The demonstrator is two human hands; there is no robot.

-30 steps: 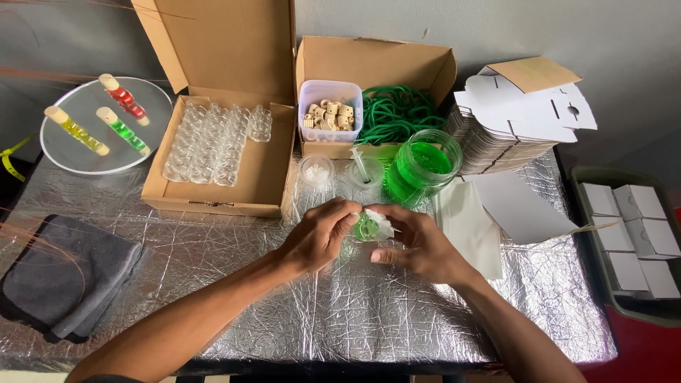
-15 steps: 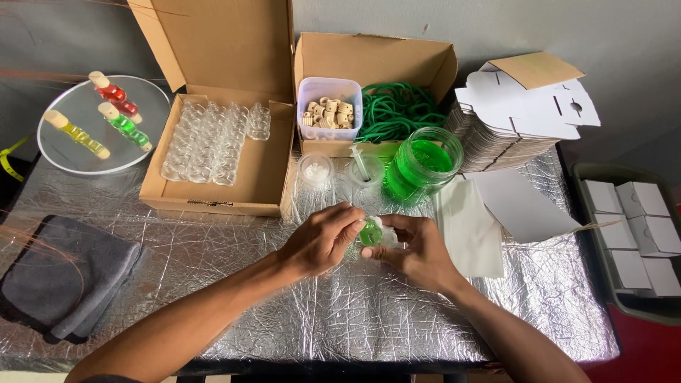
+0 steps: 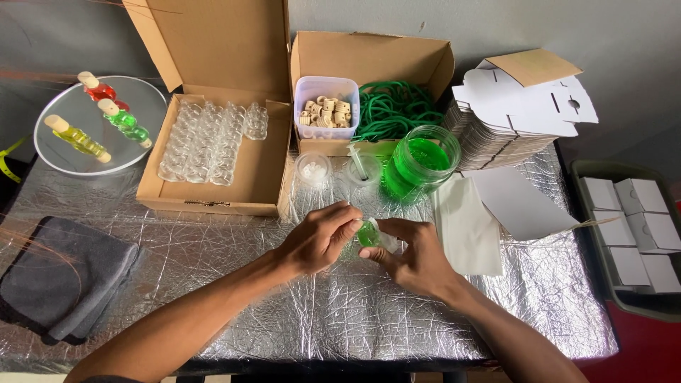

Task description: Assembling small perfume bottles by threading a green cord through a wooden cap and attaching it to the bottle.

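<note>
Vial: we see a small green-filled glass vial [image 3: 368,235] mid-counter, at 6 o'clock of the green liquid jar [image 3: 418,164].
Left grip [image 3: 320,237]: pinching the vial.
Right grip [image 3: 413,255]: pinching it too.
Counter: crinkled silver foil-covered counter [image 3: 213,298].

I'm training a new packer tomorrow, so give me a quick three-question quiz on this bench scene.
1. True or false: both hands meet on one small green-filled bottle.
2. How many filled bottles lie on the round mirror? A) two B) three C) five
3. What does the clear tub in the right-hand cardboard box hold?

Key: 1 true. 2 B. 3 small pale stoppers.
</note>
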